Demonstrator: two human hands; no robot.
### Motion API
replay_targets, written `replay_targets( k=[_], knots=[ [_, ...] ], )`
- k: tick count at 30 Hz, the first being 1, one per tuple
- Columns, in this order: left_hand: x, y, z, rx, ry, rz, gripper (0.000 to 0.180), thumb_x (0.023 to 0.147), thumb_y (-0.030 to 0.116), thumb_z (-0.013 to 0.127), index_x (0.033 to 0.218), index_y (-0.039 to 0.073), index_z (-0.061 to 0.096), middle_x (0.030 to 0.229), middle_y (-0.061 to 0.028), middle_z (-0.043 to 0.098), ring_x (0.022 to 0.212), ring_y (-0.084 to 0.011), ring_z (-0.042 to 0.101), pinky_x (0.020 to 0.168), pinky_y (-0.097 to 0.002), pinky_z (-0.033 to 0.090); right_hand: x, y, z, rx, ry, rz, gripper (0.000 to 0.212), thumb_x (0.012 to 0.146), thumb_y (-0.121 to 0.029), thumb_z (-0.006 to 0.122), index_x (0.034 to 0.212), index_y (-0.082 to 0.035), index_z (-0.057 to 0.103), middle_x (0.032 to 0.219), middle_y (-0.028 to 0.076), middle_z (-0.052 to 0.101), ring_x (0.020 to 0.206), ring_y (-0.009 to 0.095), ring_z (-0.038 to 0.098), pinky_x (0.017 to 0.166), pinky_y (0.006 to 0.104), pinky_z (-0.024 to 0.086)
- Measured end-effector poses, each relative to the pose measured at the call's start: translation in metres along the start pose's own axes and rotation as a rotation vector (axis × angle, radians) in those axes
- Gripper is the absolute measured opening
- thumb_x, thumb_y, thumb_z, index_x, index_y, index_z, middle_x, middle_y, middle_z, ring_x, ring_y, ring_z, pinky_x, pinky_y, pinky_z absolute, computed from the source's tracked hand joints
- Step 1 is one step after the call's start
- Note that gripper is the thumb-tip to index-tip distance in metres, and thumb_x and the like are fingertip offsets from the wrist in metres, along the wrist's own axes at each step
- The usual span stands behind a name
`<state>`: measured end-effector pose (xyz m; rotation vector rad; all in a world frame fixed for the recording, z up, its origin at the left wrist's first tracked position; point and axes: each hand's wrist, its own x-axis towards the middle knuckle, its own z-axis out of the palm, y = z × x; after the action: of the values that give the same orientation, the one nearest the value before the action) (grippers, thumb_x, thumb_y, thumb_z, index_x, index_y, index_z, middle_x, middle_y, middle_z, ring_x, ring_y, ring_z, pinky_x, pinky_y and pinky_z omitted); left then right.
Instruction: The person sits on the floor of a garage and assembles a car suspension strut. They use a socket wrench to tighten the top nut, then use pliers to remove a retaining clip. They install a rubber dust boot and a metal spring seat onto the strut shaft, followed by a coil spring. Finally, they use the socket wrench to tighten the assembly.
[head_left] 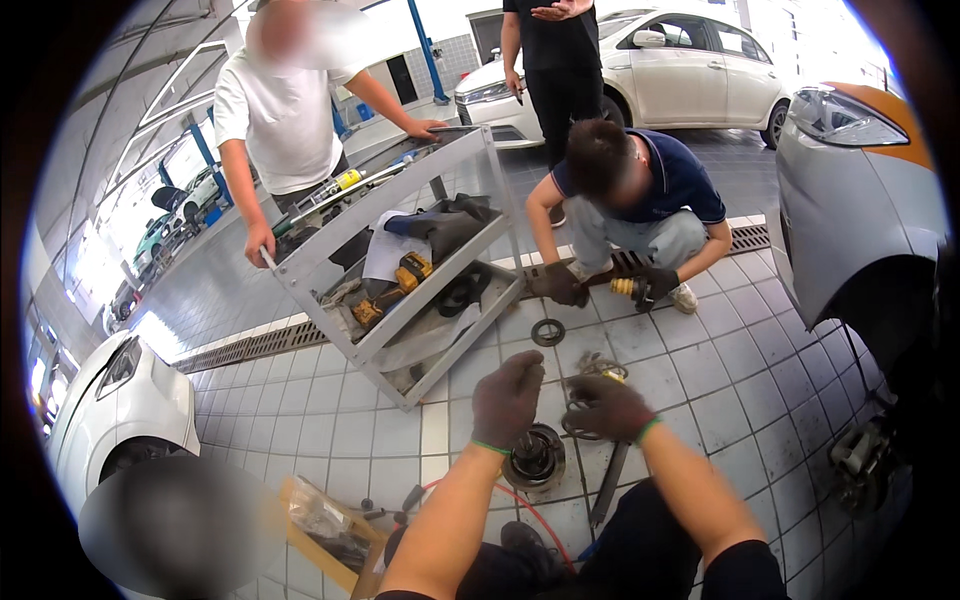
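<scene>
Both my hands wear dark work gloves with green cuffs. My left hand [508,400] is closed, fingers pressed together, above a round black part with a raised hub [537,458] on the tiles; whatever it may hold is hidden. To its right, my right hand [612,408] curls around what looks like a metal coil spring [598,366], whose loops show beyond and beside the fingers. A dark flat bar [609,485] lies below that hand. Farther out, a black ring [547,332] rests on the floor.
A squatting co-worker [640,190] in gloves holds a yellow-and-black part [626,287]. Another person grips a grey tool cart [430,345] carrying a yellow power tool [410,272]. A cardboard box [330,530] and a red hose [535,510] lie near my legs. Cars stand around.
</scene>
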<state>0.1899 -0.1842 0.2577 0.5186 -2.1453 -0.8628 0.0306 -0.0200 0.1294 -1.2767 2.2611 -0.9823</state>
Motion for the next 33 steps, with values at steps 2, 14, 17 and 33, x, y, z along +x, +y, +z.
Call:
replay_targets(
  k=[2,14,17,33],
  knots=[
    [-0.004,-0.003,0.008,-0.080,0.012,-0.017,0.024,0.107,0.020,0.076,0.128,0.010,0.081,0.100,-0.0161,0.083,0.086,-0.0325,0.080,0.079,-0.0416,0.062,-0.028,0.070,-0.013,-0.094,-0.028,0.167,0.062,0.097,-0.044,0.081,0.146,-0.007,0.070,0.139,0.024,0.075,0.129,0.041,0.073,0.111,0.0502,0.058],
    [-0.016,-0.038,0.011,-0.370,0.050,-0.256,0.022,0.109,0.010,0.074,0.130,0.003,0.077,0.087,-0.0014,0.075,0.073,-0.0089,0.066,0.068,-0.0287,0.055,-0.294,0.354,0.122,-0.285,-0.423,1.107,0.074,0.106,-0.056,0.065,0.165,-0.012,0.056,0.158,0.025,0.067,0.145,0.043,0.067,0.119,0.0552,0.054],
    [0.006,-0.039,0.043,-0.400,0.101,-0.151,0.023,0.108,0.008,0.073,0.129,0.001,0.077,0.096,-0.0039,0.076,0.078,-0.0100,0.068,0.069,-0.0298,0.056,-0.330,0.427,0.168,-0.163,-0.350,0.987,0.069,0.113,-0.060,0.047,0.169,-0.021,0.052,0.163,0.019,0.064,0.151,0.043,0.061,0.122,0.0565,0.051],
    [0.041,-0.121,-0.071,0.739,-0.059,0.582,0.008,0.107,-0.007,0.063,0.113,-0.011,0.066,0.132,-0.0272,0.071,0.104,-0.0320,0.079,0.075,-0.0374,0.071,-0.201,0.265,0.146,0.263,0.159,1.334,0.114,0.083,-0.070,0.086,0.163,0.002,0.050,0.152,0.029,0.069,0.142,0.043,0.068,0.119,0.0486,0.053]
  ],
)
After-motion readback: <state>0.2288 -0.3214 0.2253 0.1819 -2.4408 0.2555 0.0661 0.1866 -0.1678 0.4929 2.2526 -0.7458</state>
